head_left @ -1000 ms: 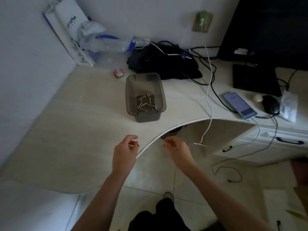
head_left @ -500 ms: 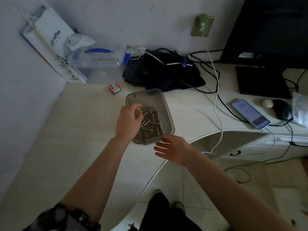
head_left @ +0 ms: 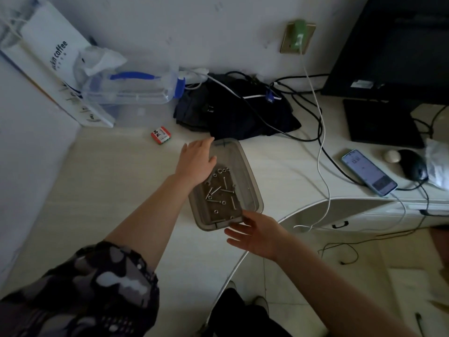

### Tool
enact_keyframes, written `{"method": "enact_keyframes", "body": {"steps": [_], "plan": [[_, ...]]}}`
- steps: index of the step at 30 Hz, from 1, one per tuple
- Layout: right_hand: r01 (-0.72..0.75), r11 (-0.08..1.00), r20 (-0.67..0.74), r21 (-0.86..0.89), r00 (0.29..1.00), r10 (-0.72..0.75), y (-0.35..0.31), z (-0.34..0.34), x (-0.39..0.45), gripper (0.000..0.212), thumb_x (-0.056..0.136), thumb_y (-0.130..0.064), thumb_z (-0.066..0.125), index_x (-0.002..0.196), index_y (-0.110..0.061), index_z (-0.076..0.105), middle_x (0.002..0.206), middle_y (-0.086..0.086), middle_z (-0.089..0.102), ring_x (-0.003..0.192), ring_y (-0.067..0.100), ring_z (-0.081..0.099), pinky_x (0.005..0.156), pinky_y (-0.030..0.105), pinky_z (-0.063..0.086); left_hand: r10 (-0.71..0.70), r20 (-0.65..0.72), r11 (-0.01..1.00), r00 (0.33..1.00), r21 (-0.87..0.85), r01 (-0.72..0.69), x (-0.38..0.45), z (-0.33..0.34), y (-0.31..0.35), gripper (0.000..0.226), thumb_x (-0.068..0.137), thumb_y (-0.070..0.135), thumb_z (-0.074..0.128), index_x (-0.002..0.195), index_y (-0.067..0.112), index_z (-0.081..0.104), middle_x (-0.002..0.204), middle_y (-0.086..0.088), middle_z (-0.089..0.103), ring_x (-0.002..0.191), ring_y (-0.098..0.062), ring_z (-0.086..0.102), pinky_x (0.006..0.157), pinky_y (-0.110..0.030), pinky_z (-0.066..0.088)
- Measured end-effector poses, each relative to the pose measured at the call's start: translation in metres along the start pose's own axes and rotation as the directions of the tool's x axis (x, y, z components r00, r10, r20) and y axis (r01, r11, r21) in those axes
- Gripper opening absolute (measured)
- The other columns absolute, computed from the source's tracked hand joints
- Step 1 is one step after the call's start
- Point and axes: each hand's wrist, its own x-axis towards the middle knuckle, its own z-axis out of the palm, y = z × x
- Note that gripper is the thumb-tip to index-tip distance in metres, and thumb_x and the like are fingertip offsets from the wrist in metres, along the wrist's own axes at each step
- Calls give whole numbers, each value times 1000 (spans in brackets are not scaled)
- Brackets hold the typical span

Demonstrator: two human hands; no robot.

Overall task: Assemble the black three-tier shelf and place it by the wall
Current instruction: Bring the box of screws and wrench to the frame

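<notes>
Tray: the grey plastic tray (head_left: 245,166) of screws (head_left: 220,190) sits on your desk (head_left: 109,190), near its curved edge.
Left hand: your left hand (head_left: 198,160) lies over the tray's far-left rim, fingers relaxed, grasping nothing.
Right hand: your right hand (head_left: 257,233) touches the near end, fingers spread straight.

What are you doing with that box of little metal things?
A person is reaching for a see-through grey box on a pale desk. It holds loose screws and nuts, probably for building the shelf. The left hand rests over the box's far end and the right hand is open at its near end, as if to lift or steady it. No shelf parts are in sight. A phone lies nearby.
</notes>
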Motion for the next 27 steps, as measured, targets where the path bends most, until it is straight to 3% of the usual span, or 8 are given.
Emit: {"method": "enact_keyframes", "body": {"steps": [5,11,13,16,18,24,27], "plan": [[23,1000,-10,14,1000,-23,1,-3,1,25,98,-19,57,111,1,60,94,23,74,91,37,73,73,50,59,-39,-24,999,999,-8,38,1,3,-5,55,102,28,53,153,14,35,150,-12,46,137,-32,42,113,-46,36],[59,996,-25,62,998,-57,4,-10,-4,34,79,-24,73,103,-1,65,82,16,73,84,30,74,73,45,59,-262,-19,959,965,-117,258,3,2,-19,45,102,30,50,145,14,46,137,-12,56,128,-34,42,100,-47,40],[87,992,-55,95,995,-82,5,-13,-4,29,87,-26,69,104,-2,64,79,15,74,78,28,75,71,44,59,-294,23,944,956,-150,294,1,3,-24,41,103,32,48,139,13,53,131,-13,61,126,-34,42,97,-45,41],[133,979,-139,154,984,-112,6,-14,-6,21,93,-25,64,86,-5,62,68,13,70,64,27,72,65,41,58,-296,50,918,954,-262,299,-8,6,-28,39,103,34,50,132,9,58,123,-14,64,120,-31,50,95,-45,47],[178,971,-192,161,971,-146,6,-15,-8,20,93,-22,64,81,-6,60,70,12,65,64,26,67,65,39,57,-299,42,905,953,-306,297,-14,9,-28,37,102,35,52,125,7,60,116,-11,65,108,-27,58,88,-40,50],[322,935,-279,147,921,-273,10,-27,-27,10,94,-14,62,89,-5,63,80,13,60,72,26,61,67,38,53,-313,24,877,950,-377,298,-32,17,-21,31,102,37,54,108,8,60,86,4,57,75,-11,53,63,-24,38],[387,914,-311,122,889,-336,16,-42,-41,9,95,-11,60,94,-3,64,82,14,65,72,27,65,67,39,56,-277,48,878,960,-394,273,-47,23,-7,29,102,41,52,101,13,56,79,8,54,71,-4,51,58,-20,36]]}}
